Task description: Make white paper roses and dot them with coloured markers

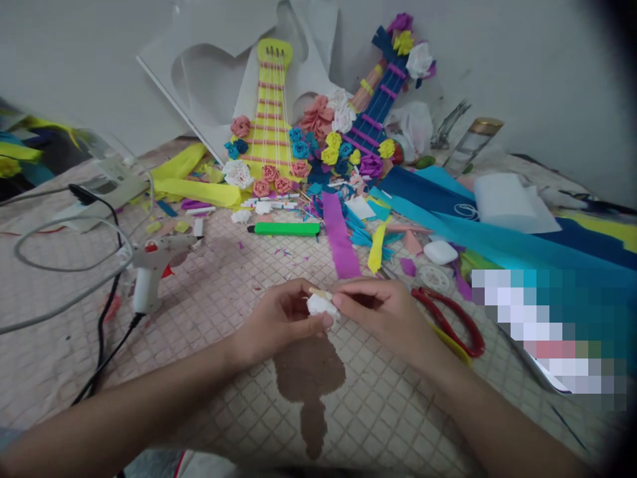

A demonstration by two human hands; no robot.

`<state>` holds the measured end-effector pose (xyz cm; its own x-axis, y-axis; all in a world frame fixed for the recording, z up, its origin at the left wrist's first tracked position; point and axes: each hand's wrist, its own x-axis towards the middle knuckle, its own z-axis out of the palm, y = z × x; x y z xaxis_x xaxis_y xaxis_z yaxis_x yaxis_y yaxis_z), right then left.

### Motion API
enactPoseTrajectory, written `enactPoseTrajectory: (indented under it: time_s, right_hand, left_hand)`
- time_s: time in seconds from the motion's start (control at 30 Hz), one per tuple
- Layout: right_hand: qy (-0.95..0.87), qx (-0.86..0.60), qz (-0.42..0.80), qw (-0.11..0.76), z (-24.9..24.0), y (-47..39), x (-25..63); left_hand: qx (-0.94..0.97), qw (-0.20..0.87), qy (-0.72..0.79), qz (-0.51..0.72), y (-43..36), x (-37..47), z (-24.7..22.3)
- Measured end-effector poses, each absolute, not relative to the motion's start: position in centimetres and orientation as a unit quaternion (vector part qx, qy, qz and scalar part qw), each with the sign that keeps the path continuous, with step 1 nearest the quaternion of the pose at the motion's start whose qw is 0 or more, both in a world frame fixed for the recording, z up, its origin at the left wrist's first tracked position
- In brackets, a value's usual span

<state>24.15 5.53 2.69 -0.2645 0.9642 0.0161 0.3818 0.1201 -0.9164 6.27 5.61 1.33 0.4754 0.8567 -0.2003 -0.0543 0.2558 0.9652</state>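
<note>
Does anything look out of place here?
Yes: a dark brown, guitar-like patch interrupts the tablecloth's diamond pattern; what it is, I can't tell. The blue guitar leans sideways beside the upright yellow guitar.

Left hand (pixel 279 315), right hand (pixel 385 307) close together, both pinching.

White piece (pixel 318 306) partly hidden by fingers (pixel 309 326), pixelated object (pixel 552 342) at right, forearms (pixel 134 405) cut off below

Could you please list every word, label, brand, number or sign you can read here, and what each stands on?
No text can be read.
White piece being held: no lettering visible.
Glue gun: any marking too small to read.
Pixelated object at right: unreadable.
</note>
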Motion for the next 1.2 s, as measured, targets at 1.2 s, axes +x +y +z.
enactPoseTrajectory:
  time_s: [1.2]
  right_hand:
    - [-0.755, -0.466, 0.209, 0.413, 2.5, 4.5, 23.2]
  left_hand:
    - [0.562, 0.564, 0.411, 0.445, 4.9, 6.6, 0.3]
